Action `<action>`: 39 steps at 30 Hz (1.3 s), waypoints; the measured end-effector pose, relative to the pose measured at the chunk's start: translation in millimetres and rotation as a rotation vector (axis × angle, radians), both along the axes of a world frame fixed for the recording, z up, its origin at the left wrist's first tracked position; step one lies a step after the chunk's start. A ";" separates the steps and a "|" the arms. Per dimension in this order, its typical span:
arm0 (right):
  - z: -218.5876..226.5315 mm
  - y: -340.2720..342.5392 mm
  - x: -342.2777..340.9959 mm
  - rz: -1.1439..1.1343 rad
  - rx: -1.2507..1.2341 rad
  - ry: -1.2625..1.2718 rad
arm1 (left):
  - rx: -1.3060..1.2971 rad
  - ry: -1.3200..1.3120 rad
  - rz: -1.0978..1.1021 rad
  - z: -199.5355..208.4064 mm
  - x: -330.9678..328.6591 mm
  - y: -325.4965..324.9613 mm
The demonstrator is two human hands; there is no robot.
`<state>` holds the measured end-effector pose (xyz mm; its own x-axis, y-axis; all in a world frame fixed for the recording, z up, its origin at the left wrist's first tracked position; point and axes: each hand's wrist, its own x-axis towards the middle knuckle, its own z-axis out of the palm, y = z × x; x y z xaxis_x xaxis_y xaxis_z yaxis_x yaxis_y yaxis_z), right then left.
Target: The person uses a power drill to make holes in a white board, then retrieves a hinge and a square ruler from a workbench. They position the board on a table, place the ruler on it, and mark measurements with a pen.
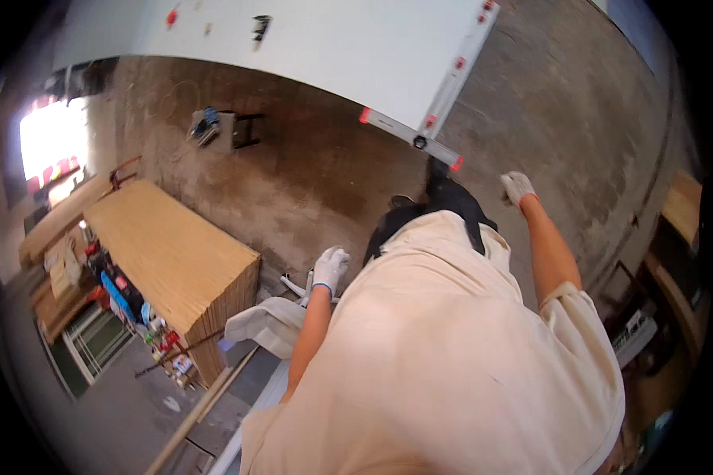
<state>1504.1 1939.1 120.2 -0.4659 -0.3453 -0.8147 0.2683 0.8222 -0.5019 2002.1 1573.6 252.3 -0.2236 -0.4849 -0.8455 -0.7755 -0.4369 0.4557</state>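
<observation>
My left hand [330,267], in a white glove with a blue cuff, hangs in the air beside my hip. Its fingers are loosely apart and hold nothing I can see; a pale grey chair [269,326] is closest to it. On the other side my right hand [518,189], in a white glove with an orange cuff, is held out over the floor. Its fingers are slightly bent with nothing visible in them. Beyond it, a silver T-shaped straightedge [449,91] with red end pieces lies along the corner of a large white panel [333,47]. Neither hand touches the panel.
A tall stack of wooden boards [170,245] stands at the left, with assorted small items along its side. Farther off, a small stool [228,131] with a blue-and-grey tool rests on the concrete floor [293,182]. Dark shelving [650,317] lines the right. Wooden strips [206,400] lean at lower left.
</observation>
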 end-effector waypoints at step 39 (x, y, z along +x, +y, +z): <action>100.0 -154.5 125.8 -0.514 0.224 -0.094 | 0.002 0.144 -0.452 -140.8 -88.3 -388.4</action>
